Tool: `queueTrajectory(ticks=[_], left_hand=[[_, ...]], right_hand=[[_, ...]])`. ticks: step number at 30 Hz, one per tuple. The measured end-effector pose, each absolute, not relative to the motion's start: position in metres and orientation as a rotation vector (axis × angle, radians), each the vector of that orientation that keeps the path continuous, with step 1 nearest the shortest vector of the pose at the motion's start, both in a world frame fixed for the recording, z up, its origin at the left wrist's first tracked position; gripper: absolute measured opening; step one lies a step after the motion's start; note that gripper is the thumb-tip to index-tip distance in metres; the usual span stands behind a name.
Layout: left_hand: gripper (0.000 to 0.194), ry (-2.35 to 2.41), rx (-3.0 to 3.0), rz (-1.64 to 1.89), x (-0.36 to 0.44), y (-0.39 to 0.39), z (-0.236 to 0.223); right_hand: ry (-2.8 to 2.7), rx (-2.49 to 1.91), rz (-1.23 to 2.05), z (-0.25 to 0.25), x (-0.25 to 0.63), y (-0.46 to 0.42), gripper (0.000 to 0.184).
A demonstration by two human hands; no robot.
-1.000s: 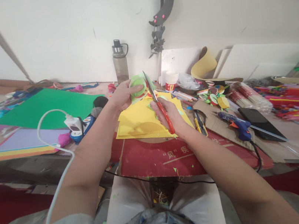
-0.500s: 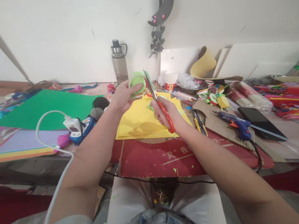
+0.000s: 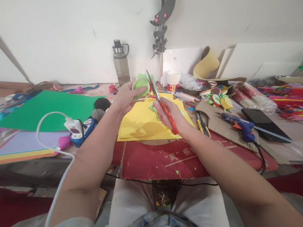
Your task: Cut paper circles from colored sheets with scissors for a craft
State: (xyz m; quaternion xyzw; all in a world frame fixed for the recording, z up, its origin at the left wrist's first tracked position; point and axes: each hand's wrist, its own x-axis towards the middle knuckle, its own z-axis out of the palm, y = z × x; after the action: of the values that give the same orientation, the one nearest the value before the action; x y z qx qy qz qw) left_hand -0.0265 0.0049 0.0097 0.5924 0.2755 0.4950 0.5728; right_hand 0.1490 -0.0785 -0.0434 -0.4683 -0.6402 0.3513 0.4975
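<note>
My left hand [image 3: 125, 97] pinches a round light-green paper piece [image 3: 141, 86] with a red edge, its thumb lying across the front. A bit of green paper sticks out above the disc. In my right hand [image 3: 172, 112] are scissors [image 3: 166, 111] with red handles, their blades pointing up and standing right beside the disc's right edge. Whether the blades touch the paper I cannot tell. Below both hands lie yellow sheets [image 3: 132, 122] with small green scraps on them.
A water bottle [image 3: 121, 65] and a paper cup [image 3: 173, 81] stand at the back. To the right lie a utility knife [image 3: 203, 124], a glue gun [image 3: 238, 125] and a phone [image 3: 265, 125]. A white cable [image 3: 52, 192] crosses on the left, near green card [image 3: 48, 110].
The green disc has turned slightly in my left hand, and the paper around it has shifted. My right hand and the scissors have barely moved.
</note>
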Motion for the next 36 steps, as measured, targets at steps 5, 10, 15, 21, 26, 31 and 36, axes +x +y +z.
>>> queueTrajectory(ticks=[5,10,15,21,26,31,36], left_hand=[[0.043,0.648,1.397,1.148,-0.028,0.004,0.012],[0.041,0.646,1.409,1.146,-0.03,0.005,0.013],[0.039,0.67,1.428,1.129,-0.035,0.01,0.013],[0.041,0.656,1.389,1.119,-0.04,0.016,0.011],[0.032,0.541,1.117,1.336,-0.018,0.002,0.006],[0.035,0.53,0.968,1.324,0.005,-0.011,-0.002],[0.029,0.606,0.848,1.356,0.006,-0.006,-0.005]], right_hand=[[-1.558,-1.138,0.835,-0.042,0.149,-0.079,0.063],[-1.567,-1.133,0.827,-0.04,0.148,-0.082,0.061],[-1.579,-1.151,0.838,-0.038,0.147,-0.086,0.061],[-1.571,-1.157,0.841,-0.037,0.145,-0.087,0.062],[-1.463,-1.144,0.838,-0.037,0.145,-0.083,0.064],[-1.372,-1.152,0.801,-0.038,0.148,-0.079,0.066],[-1.437,-1.13,0.79,-0.035,0.145,-0.085,0.063]])
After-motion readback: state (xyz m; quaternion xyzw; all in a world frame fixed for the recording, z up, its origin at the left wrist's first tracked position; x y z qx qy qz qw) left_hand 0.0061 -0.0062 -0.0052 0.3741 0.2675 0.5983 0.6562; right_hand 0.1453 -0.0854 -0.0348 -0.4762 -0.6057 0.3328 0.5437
